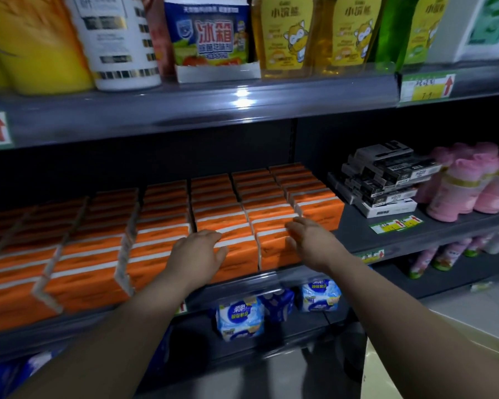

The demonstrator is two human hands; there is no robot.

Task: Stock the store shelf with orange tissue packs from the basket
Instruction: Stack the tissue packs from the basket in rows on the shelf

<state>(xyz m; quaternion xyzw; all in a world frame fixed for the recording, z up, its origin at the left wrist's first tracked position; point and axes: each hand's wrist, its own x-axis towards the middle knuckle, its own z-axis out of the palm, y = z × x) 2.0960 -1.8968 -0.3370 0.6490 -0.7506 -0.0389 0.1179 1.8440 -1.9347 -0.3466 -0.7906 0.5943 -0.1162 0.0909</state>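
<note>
On the middle shelf (357,234), orange packs (162,214) stand row against row from the left almost to the black boxes (386,180), with upright dividers (126,243) between some rows. Free room: the dark gap above the packs, under the upper shelf (185,110), and a bare patch right of the packs, before the boxes. The pink rolls (467,182) close the right end.

leftmost orange tissue packs (15,272): blurred, cut by left edge | yellow bottles (283,33): tops cropped at top edge | price tag (427,86): print illegible | pale object (380,378), lower right: cropped, part-hidden by arm, unidentifiable
</note>
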